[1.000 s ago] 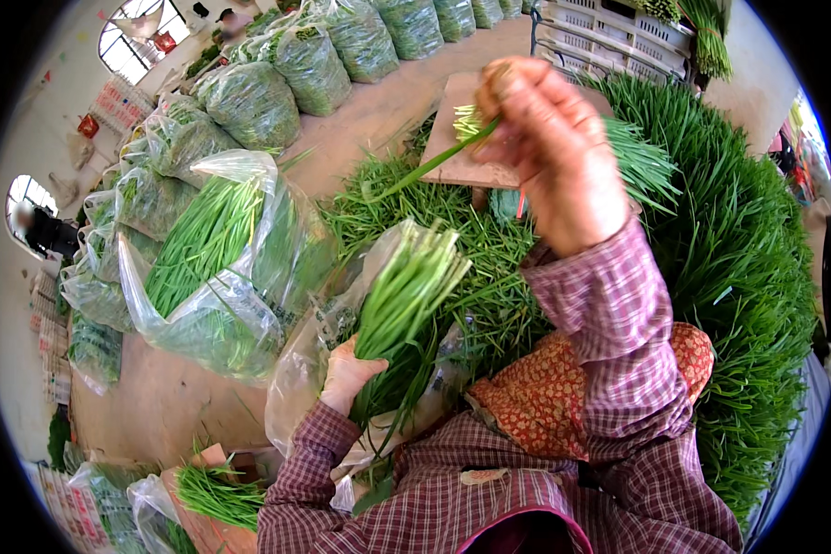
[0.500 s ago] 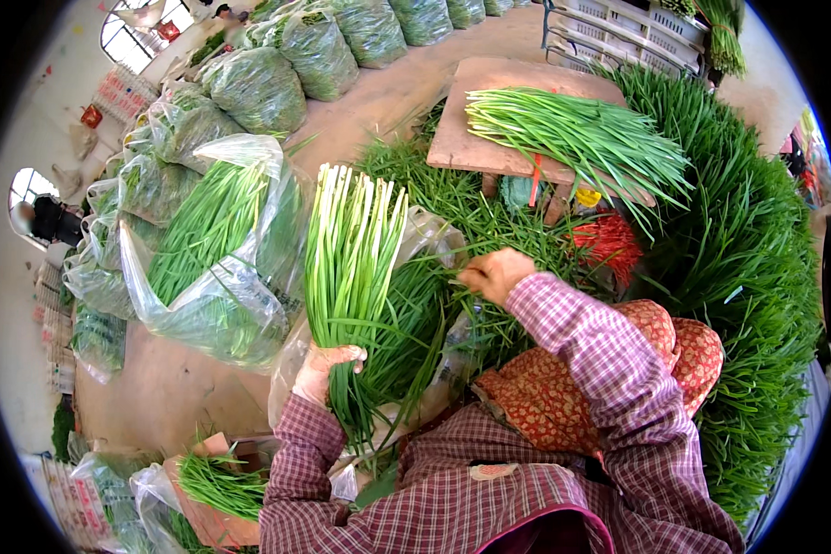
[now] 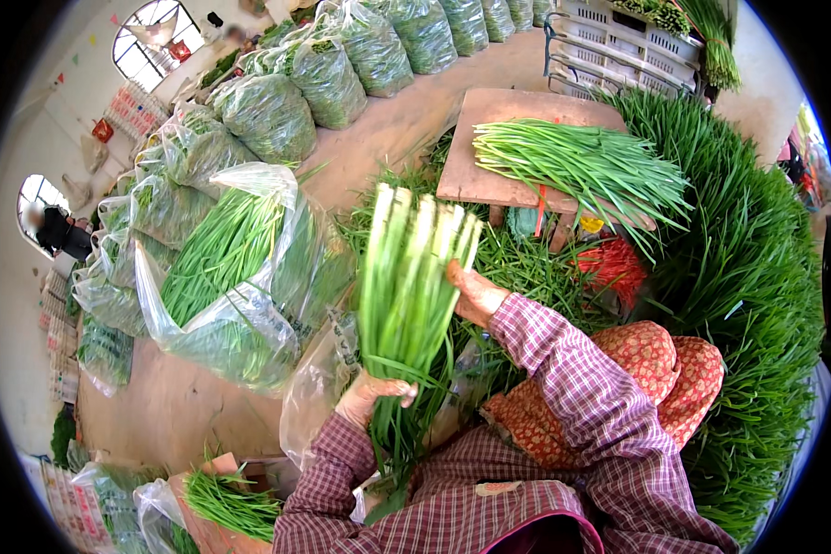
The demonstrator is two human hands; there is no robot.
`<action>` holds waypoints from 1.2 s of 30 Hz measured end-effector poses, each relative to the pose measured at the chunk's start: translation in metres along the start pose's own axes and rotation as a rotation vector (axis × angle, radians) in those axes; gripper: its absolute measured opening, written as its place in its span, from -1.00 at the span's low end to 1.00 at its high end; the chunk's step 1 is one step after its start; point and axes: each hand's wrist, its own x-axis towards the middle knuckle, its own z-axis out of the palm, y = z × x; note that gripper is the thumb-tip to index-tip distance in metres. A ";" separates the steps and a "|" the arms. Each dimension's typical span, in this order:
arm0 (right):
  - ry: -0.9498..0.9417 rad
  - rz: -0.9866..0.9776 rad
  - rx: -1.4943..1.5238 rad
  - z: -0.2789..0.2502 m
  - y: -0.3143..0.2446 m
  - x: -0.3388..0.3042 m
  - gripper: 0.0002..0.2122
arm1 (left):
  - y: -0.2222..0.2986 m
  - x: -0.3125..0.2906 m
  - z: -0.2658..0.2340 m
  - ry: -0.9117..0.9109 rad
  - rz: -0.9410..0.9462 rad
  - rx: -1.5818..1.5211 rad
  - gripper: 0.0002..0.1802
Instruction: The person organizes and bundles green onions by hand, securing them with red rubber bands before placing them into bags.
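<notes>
A bunch of garlic chives (image 3: 402,286) stands nearly upright in front of me, its pale cut ends at the top and its green leaves hanging below. My left hand (image 3: 371,395) is wrapped round it low down, thumb across the front. Higher up, my right hand (image 3: 475,294) grips the bunch's right edge near the pale stems; some of its fingers are hidden by the stems. Beyond my right hand, a loose pile of chives (image 3: 565,137) lies on a low wooden stool (image 3: 475,113). Stray leaves lie beneath and around the bunch.
To the left stands an open clear plastic bag (image 3: 291,268) of chives, with several filled bags (image 3: 328,88) in a row behind. A large heap of chives (image 3: 757,305) rises on my right. Red ties (image 3: 614,268) lie by the stool. White crates (image 3: 619,46) are stacked at the back.
The bunch has moved right and closer to the view in my left hand. My right hand has moved left and slightly down from the loose leaves onto the bunch's edge. The view has shifted slightly.
</notes>
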 end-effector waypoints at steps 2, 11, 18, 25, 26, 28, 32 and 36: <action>0.065 -0.037 0.134 0.020 -0.023 -0.005 0.05 | 0.004 0.006 0.026 -0.017 0.017 0.037 -0.58; 0.016 -0.418 0.385 0.014 -0.038 -0.016 -0.14 | -0.034 0.022 0.010 0.113 -0.172 0.125 0.06; 0.334 -0.315 0.241 0.017 -0.051 -0.024 -0.44 | -0.027 0.029 0.026 0.040 -0.208 0.199 0.30; 0.356 -0.415 0.278 0.021 -0.070 -0.030 -0.72 | 0.015 0.030 0.069 0.115 -0.195 0.389 0.23; 0.417 -0.432 0.191 0.024 -0.082 -0.034 -0.73 | 0.026 0.034 0.071 0.040 -0.198 0.400 0.20; 0.390 -0.547 -0.057 0.032 -0.116 -0.043 -0.71 | 0.029 0.029 0.052 -0.010 -0.148 0.620 0.13; 0.160 -0.721 -0.162 0.016 -0.198 -0.086 -0.71 | 0.025 0.024 0.002 -0.002 0.019 0.749 -0.01; 0.473 -0.731 -0.632 0.025 -0.219 -0.105 -0.77 | -0.002 0.020 -0.042 0.334 -0.010 0.551 -0.53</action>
